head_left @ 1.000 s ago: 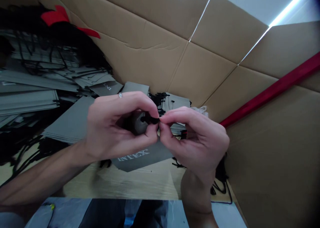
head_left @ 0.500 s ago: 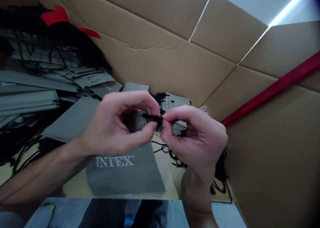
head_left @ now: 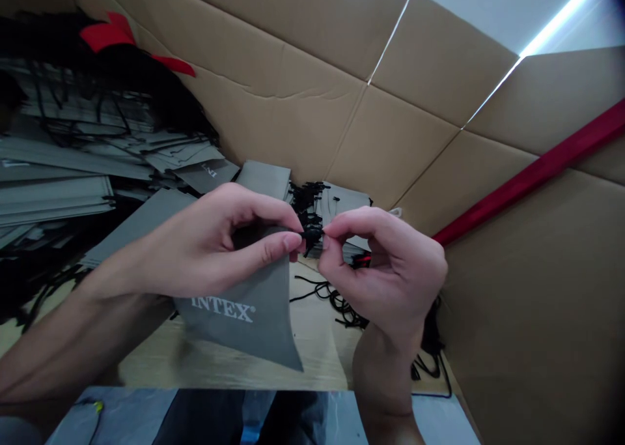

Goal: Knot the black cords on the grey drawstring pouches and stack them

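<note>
A grey drawstring bag (head_left: 244, 331) with white INTEX lettering hangs from my left hand (head_left: 229, 243). Thumb and forefinger of that hand are closed on the bag's top corner and the black cord (head_left: 310, 235) there. My right hand (head_left: 383, 262) pinches the cord's tip between thumb and forefinger, just right of the left fingertips. The short length of cord between the two hands is dark, and whether it is knotted I cannot tell. My left fingers hide the upper part of the bag.
Piled grey bags (head_left: 53, 197) with black cords fill the left side, with a red strip (head_left: 110, 34) on top. More bags (head_left: 344, 197) lie behind my hands. Loose black cords (head_left: 342, 305) lie on the wooden table (head_left: 215, 360). Cardboard walls (head_left: 303, 73) enclose the back and right.
My left fingers have closed over the cord piece that stuck out between them. The bag's lower right corner has swung left and up. My right hand has barely moved.
</note>
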Action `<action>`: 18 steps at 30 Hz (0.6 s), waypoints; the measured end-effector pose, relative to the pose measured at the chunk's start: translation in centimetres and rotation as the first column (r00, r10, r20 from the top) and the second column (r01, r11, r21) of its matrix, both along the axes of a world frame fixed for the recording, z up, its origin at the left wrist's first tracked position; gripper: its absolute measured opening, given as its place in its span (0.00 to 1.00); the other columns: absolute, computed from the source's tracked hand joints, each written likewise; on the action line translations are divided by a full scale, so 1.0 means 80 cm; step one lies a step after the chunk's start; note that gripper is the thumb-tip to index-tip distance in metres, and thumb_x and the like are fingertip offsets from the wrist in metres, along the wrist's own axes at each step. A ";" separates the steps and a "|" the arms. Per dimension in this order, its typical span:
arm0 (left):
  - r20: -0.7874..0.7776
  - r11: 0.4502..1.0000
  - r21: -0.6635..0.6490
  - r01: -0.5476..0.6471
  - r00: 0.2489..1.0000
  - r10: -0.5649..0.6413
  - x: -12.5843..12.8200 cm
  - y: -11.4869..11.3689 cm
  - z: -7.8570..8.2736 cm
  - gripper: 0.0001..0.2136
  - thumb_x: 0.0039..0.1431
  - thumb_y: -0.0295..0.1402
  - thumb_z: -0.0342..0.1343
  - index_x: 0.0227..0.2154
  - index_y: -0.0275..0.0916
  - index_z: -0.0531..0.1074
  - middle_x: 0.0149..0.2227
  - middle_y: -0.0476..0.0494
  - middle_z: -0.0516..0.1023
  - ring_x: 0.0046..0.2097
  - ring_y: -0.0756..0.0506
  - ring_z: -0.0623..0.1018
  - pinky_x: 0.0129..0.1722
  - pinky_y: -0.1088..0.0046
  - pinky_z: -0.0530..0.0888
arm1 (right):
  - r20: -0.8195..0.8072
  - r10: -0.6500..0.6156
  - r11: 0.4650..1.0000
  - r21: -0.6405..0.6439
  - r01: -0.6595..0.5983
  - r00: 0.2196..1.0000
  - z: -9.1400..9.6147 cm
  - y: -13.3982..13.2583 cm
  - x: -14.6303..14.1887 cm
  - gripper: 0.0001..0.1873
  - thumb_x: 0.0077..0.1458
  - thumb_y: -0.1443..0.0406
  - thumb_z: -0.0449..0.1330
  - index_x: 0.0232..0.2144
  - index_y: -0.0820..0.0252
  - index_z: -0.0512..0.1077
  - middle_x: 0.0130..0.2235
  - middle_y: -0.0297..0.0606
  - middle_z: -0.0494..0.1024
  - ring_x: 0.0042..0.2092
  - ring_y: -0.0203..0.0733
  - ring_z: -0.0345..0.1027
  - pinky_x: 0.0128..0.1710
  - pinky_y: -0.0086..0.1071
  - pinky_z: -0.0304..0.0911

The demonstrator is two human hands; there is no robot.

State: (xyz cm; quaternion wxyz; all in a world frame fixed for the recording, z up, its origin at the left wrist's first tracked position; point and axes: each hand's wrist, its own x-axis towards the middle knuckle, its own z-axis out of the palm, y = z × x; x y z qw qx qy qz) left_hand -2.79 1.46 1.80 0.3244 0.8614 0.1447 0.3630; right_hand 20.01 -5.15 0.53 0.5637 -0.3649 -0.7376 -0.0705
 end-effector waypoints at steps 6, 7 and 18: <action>0.024 0.984 0.173 0.038 0.999 -0.043 -0.002 0.002 0.000 0.11 0.77 0.31 0.60 0.36 0.41 0.81 0.25 0.53 0.73 0.25 0.53 0.68 0.24 0.77 0.64 | 0.007 -0.044 0.999 0.033 0.044 0.999 -0.001 0.000 -0.005 0.16 0.57 0.76 0.68 0.39 0.46 0.80 0.33 0.29 0.84 0.32 0.40 0.77 0.31 0.37 0.78; 0.026 0.984 0.175 0.042 0.999 -0.047 -0.001 0.001 -0.001 0.11 0.77 0.30 0.59 0.35 0.42 0.80 0.25 0.53 0.74 0.25 0.53 0.69 0.25 0.76 0.65 | -0.004 -0.032 0.999 0.021 0.033 0.999 -0.001 -0.002 -0.004 0.16 0.57 0.75 0.68 0.39 0.46 0.80 0.33 0.30 0.84 0.32 0.41 0.77 0.31 0.38 0.79; 0.005 0.965 0.263 -0.018 1.000 0.018 -0.001 -0.002 -0.007 0.11 0.76 0.27 0.57 0.34 0.42 0.75 0.24 0.54 0.71 0.25 0.52 0.68 0.25 0.74 0.62 | 0.115 0.289 0.953 -0.124 -0.275 0.950 0.005 0.003 0.008 0.13 0.62 0.75 0.72 0.47 0.57 0.84 0.41 0.35 0.89 0.37 0.36 0.81 0.41 0.31 0.82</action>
